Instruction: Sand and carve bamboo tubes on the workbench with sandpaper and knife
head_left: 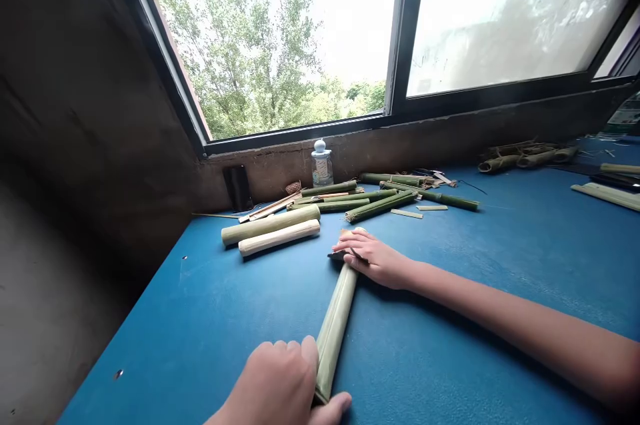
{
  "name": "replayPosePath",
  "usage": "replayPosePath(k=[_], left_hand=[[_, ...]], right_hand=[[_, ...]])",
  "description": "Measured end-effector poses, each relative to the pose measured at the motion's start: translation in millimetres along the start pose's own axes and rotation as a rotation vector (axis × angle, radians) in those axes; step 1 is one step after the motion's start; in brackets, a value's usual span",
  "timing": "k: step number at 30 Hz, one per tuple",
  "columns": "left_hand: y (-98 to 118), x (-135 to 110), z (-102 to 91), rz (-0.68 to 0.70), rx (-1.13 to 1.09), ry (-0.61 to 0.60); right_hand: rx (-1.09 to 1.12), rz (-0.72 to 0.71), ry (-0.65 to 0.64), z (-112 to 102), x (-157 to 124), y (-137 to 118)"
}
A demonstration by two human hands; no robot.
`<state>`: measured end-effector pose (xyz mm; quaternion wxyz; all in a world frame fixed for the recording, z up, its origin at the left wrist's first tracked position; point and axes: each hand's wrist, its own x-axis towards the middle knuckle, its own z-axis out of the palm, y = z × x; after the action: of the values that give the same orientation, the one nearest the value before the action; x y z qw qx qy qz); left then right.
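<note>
Left hand, right hand, one bamboo tube, one knife

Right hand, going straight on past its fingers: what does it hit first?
Probably the near end of the pale peeled bamboo tube, ahead of the right hand and its fingers. Depth is hard to judge here, so the line might pass just beside it.

A hand can pass over the blue tabletop left of the long green split bamboo tube. Thick pale bamboo cylinders and scattered green bamboo strips block the way toward the grey concrete window ledge; the right forearm blocks the right side.
</note>
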<state>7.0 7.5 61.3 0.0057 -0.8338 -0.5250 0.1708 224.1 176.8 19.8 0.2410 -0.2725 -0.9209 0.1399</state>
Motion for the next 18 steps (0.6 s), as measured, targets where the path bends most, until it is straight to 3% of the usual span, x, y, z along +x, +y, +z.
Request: replayPosePath(k=[3, 5, 7, 9, 12, 15, 18], left_hand=[[-16.2, -2.1, -3.3, 0.155, 0.017, 0.226], [-48.4, 3.7, -14.4, 0.137, -0.019, 0.43], [-98.0, 18.1, -29.2, -0.084, -0.05, 0.563], [-156.5, 40.1, -41.1, -0.474, -0.174, 0.594], [-234.9, 82.0, -44.5, -0.692, -0.297, 0.574], [-280.0, 130.0, -35.0, -0.829, -0.382, 0.617], [-297.6, 179.1, -27.3, -0.942, -0.453, 0.696]], right_hand=[[0.006, -0.036, -0.032, 3.2, -10.7, -24.6], [0.035, -0.155, -0.101, 10.6, -20.8, -59.6], [0.056, -0.335, -0.145, 16.6, -28.7, -92.3], [0.048, -0.496, -0.168, 17.4, -32.4, -111.8], [-0.002, -0.587, -0.178, 11.9, -30.5, -112.9], [-0.043, -0.547, -0.093, 18.1, -26.1, -96.6], [-0.059, -0.535, 0.022, 51.0, -26.0, -81.6]])
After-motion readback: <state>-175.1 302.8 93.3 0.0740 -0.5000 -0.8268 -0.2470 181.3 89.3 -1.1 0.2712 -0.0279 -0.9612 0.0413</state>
